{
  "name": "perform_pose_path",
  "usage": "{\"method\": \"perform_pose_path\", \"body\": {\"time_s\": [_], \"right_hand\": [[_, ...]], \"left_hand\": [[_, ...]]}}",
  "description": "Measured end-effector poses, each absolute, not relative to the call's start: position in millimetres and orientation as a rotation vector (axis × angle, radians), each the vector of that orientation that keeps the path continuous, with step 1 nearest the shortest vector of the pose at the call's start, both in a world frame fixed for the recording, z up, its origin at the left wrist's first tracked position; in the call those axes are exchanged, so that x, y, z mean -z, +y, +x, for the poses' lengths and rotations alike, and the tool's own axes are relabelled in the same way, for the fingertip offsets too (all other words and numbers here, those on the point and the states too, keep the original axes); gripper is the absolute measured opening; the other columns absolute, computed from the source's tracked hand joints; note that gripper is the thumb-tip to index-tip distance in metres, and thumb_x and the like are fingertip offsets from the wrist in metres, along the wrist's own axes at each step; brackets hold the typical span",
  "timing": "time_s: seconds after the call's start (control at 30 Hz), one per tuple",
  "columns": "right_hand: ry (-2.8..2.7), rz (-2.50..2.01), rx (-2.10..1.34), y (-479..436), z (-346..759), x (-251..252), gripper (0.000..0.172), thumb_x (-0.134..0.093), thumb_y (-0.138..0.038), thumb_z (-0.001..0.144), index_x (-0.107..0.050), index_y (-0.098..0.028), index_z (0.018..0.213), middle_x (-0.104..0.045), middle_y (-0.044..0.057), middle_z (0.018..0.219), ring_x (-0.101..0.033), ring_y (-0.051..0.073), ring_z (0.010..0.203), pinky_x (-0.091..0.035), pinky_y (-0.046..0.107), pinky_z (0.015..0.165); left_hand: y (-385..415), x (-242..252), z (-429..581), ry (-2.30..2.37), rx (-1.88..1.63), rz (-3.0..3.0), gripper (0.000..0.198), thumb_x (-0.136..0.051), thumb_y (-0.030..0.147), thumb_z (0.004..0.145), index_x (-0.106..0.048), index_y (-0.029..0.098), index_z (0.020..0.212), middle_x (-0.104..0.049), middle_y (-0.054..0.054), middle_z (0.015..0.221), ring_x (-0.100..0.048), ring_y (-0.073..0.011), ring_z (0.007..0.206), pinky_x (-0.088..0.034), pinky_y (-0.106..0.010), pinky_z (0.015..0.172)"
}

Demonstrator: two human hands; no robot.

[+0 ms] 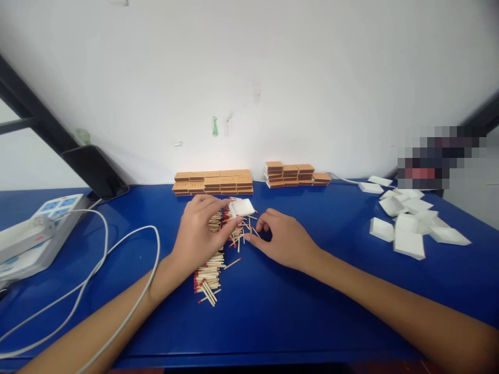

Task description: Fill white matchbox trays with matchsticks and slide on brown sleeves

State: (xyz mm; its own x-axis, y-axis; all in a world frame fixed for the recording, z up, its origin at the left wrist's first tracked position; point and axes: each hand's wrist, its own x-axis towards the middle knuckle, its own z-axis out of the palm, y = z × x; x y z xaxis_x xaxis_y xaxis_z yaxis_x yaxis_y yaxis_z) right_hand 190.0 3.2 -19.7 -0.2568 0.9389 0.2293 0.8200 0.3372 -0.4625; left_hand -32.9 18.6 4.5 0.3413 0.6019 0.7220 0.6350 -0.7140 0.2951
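A small white matchbox tray [242, 208] is held between the thumb and fingers of my left hand [198, 223], its hollow side facing up. Beneath and beside that hand lies a long pile of red-tipped matches [210, 270], partly hidden by it. Just right of the tray, my right hand [284, 236] has curled fingers, with thumb and forefinger closing around a match [255, 232] at the pile's edge. One loose match [233, 263] rests apart on the blue table.
Orange matchboxes [212, 182] stand stacked along the wall, with a second stack [290, 174] to their right. Several white trays [409, 244] are heaped at right. At left are a power strip [58, 208], a white cable [158, 244] crossing near my left arm, and a dark phone-like slab [95, 171].
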Motion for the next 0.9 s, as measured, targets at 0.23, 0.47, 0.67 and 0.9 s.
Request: {"method": "perform_pose_path", "body": {"time_s": [0.23,0.47,0.67,0.9], "right_hand": [[-2.268,-1.565,-0.453,5,204,11,0.012,-0.067,-0.025,0.097,-0.068,-0.021,0.086,-0.066,0.003,0.090,-0.061,0.017,0.076,-0.044,0.032,0.070],[-2.416,-1.452,-0.425,8,226,1,0.014,-0.057,-0.018,0.103,-0.064,-0.020,0.091,-0.066,0.005,0.097,-0.062,0.018,0.082,-0.045,0.031,0.074],[-2.228,-1.277,-0.207,6,226,-5,0.016,-0.051,-0.027,0.107,-0.063,-0.021,0.097,-0.065,0.006,0.099,-0.062,0.019,0.081,-0.047,0.033,0.072],[-2.297,-1.134,-0.067,-6,207,-2,0.019,-0.047,-0.026,0.110,-0.061,-0.021,0.098,-0.065,0.006,0.098,-0.064,0.020,0.087,-0.049,0.034,0.076]], "left_hand": [[20,-3,-34,-1.179,1.346,-2.534,0.028,-0.079,0.040,0.092,-0.077,0.020,0.112,-0.078,-0.007,0.098,-0.067,-0.0268,0.097,-0.055,-0.045,0.087],[21,-1,-35,-1.237,1.311,-2.552,0.031,-0.078,0.042,0.093,-0.077,0.021,0.115,-0.078,-0.008,0.100,-0.067,-0.0275,0.098,-0.056,-0.045,0.087],[18,1,-34,-1.157,1.233,-2.643,0.032,-0.081,0.042,0.090,-0.078,0.022,0.115,-0.079,-0.009,0.103,-0.067,-0.0289,0.100,-0.055,-0.048,0.088],[11,5,-25,-0.981,1.302,-2.729,0.039,-0.085,0.037,0.088,-0.076,0.024,0.123,-0.081,-0.008,0.110,-0.067,-0.0296,0.108,-0.054,-0.052,0.097]]}}
